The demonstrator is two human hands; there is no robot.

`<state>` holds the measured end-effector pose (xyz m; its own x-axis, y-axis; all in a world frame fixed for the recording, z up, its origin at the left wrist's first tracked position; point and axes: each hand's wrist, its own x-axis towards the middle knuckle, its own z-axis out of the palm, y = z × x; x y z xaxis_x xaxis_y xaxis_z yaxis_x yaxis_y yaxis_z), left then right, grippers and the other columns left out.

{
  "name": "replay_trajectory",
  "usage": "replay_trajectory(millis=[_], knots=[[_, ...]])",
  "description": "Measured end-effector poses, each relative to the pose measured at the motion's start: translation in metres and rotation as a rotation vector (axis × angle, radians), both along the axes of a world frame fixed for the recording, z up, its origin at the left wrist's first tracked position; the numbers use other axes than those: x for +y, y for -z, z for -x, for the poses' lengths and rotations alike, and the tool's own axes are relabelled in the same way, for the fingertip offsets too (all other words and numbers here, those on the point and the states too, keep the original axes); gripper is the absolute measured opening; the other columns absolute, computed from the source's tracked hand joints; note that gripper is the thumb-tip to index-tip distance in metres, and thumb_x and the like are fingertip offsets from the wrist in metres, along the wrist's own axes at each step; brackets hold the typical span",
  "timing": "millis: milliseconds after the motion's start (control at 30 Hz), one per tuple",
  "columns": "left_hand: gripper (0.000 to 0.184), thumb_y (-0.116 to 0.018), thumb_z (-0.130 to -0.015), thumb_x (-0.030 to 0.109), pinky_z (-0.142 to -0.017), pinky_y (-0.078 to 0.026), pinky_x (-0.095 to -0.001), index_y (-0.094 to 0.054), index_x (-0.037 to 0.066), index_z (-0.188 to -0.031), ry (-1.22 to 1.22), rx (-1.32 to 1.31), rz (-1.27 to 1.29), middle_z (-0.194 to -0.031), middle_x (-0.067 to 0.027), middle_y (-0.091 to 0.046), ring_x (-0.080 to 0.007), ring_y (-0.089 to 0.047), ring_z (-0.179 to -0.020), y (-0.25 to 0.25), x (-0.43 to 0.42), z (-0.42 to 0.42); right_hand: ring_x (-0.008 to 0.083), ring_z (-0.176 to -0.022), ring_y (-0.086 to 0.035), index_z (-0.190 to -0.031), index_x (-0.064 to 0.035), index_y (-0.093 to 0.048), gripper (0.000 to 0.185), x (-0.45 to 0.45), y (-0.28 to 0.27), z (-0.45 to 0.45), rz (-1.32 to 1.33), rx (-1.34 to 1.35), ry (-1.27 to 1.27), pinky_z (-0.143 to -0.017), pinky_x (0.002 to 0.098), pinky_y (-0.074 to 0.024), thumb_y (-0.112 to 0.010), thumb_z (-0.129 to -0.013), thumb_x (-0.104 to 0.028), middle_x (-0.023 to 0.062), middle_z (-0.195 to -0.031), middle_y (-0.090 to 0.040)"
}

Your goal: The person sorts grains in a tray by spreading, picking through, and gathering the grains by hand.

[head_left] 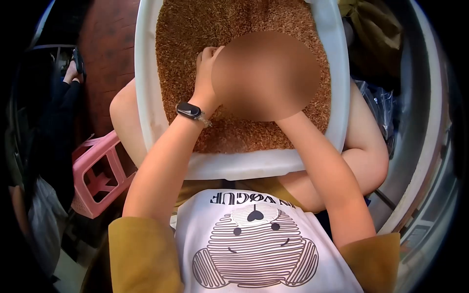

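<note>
Soft, moderately bright light falls around the hands (207, 68), though its source is hard to tell. The white tub (145, 83) around them and the white shirt (254, 205) below come out palest. Far to their left, another person's dark trousers (61, 122) almost merge with deep shadow; to their upper right, the brown sack (376, 29) is dim too. Clear plastic (378, 100) right of the hands carries small glints. A smooth brown oval blur (273, 68) hides much of the hands — every detail inside it is lost — yet the grain (178, 53) beside it looks crisp. Wide-angle distortion bends the outer edges, and black vignetting fills the corners.
</note>
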<state>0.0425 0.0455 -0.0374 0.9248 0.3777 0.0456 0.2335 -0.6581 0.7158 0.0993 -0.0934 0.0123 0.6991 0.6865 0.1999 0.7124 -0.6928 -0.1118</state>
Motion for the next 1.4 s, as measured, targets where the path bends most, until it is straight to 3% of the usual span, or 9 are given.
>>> replay_trajectory(millis=[333,633,700,733,1067,1167,1233,1367,1400], knots=[[0.033,-0.071,-0.070,0.032,-0.085,-0.044,-0.0437,-0.067,0.014,-0.097,0.335,0.112,-0.435,-0.094,-0.0018,-0.066,-0.0262,-0.055,-0.095,-0.026,-0.010,0.025,0.0252,-0.110,-0.053,-0.114,-0.0085,-0.055,0.030,-0.024,0.017,0.026,0.006,0.084,-0.085,-0.094,0.0409,-0.0419,-0.057,-0.090,-0.028,0.0099,-0.117,-0.056],[0.017,-0.069,-0.066,0.032,-0.070,-0.043,-0.0374,-0.062,0.016,-0.067,0.245,-0.001,-0.368,-0.069,-0.0002,-0.065,-0.0227,-0.057,-0.074,-0.016,-0.008,0.008,0.0209,-0.122,-0.049,-0.134,-0.0093,-0.046,0.046,-0.032,0.032,0.010,0.049,0.213,-0.197,-0.103,0.0370,-0.0389,-0.058,-0.094,-0.028,0.0090,-0.133,-0.051],[0.017,-0.068,-0.066,0.032,-0.068,-0.043,-0.0374,-0.061,0.016,-0.065,0.255,0.005,-0.375,-0.068,-0.0012,-0.065,-0.0227,-0.057,-0.073,-0.010,-0.004,0.001,0.0252,-0.089,-0.059,-0.089,-0.0108,-0.060,0.021,-0.012,0.022,-0.004,0.090,0.246,-0.125,-0.080,0.0416,-0.0453,-0.056,-0.084,-0.031,0.0092,-0.093,-0.062],[0.017,-0.067,-0.065,0.031,-0.067,-0.043,-0.0373,-0.061,0.016,-0.064,0.263,0.007,-0.379,-0.068,-0.0017,-0.064,-0.0227,-0.057,-0.072,-0.007,-0.002,-0.003,0.0273,-0.072,-0.065,-0.066,-0.0116,-0.067,0.028,-0.002,0.018,-0.010,0.109,0.262,-0.087,-0.069,0.0439,-0.0485,-0.055,-0.080,-0.032,0.0093,-0.073,-0.068],[0.014,-0.066,-0.067,0.029,-0.061,-0.046,-0.0370,-0.061,0.015,-0.065,0.183,-0.108,-0.280,-0.061,-0.0008,-0.062,-0.0220,-0.056,-0.064,-0.004,0.001,-0.021,0.0256,-0.053,-0.063,-0.055,-0.0143,-0.063,0.031,0.007,0.024,-0.019,-0.078,0.234,0.006,-0.054,0.0395,-0.0498,-0.055,-0.077,-0.034,0.0091,-0.056,-0.063],[0.014,-0.066,-0.068,0.029,-0.055,-0.046,-0.0354,-0.066,0.015,-0.070,0.112,-0.144,-0.163,-0.059,-0.0016,-0.061,-0.0220,-0.054,-0.056,-0.004,-0.002,-0.026,0.0201,-0.058,-0.063,-0.063,-0.0104,-0.063,0.022,0.006,0.017,-0.025,0.002,0.323,-0.037,-0.060,0.0333,-0.0504,-0.061,-0.080,-0.024,0.0063,-0.062,-0.065],[0.014,-0.065,-0.071,0.028,-0.052,-0.045,-0.0349,-0.068,0.015,-0.073,0.100,-0.191,-0.106,-0.059,-0.0026,-0.061,-0.0225,-0.053,-0.053,-0.003,0.000,-0.028,0.0193,-0.076,-0.060,-0.082,-0.0099,-0.060,0.014,-0.002,0.031,-0.023,-0.053,0.409,-0.073,-0.070,0.0333,-0.0489,-0.062,-0.082,-0.024,0.0066,-0.081,-0.062],[0.017,-0.062,-0.082,0.026,-0.051,-0.045,-0.0359,-0.069,0.012,-0.076,0.081,-0.127,-0.039,-0.058,-0.0050,-0.060,-0.0238,-0.053,-0.053,-0.006,0.002,-0.033,0.0177,-0.111,-0.054,-0.121,-0.0089,-0.055,0.038,-0.019,0.066,-0.020,-0.175,0.578,-0.140,-0.090,0.0334,-0.0459,-0.065,-0.087,-0.023,0.0073,-0.119,-0.058],[0.019,-0.060,-0.085,0.025,-0.050,-0.045,-0.0361,-0.069,0.012,-0.075,0.063,-0.113,-0.027,-0.058,-0.0055,-0.059,-0.0242,-0.053,-0.052,-0.006,0.002,-0.034,0.0185,-0.102,-0.056,-0.112,-0.0090,-0.057,0.029,-0.015,0.064,-0.022,-0.156,0.548,-0.111,-0.083,0.0337,-0.0466,-0.064,-0.088,-0.024,0.0074,-0.109,-0.059]])
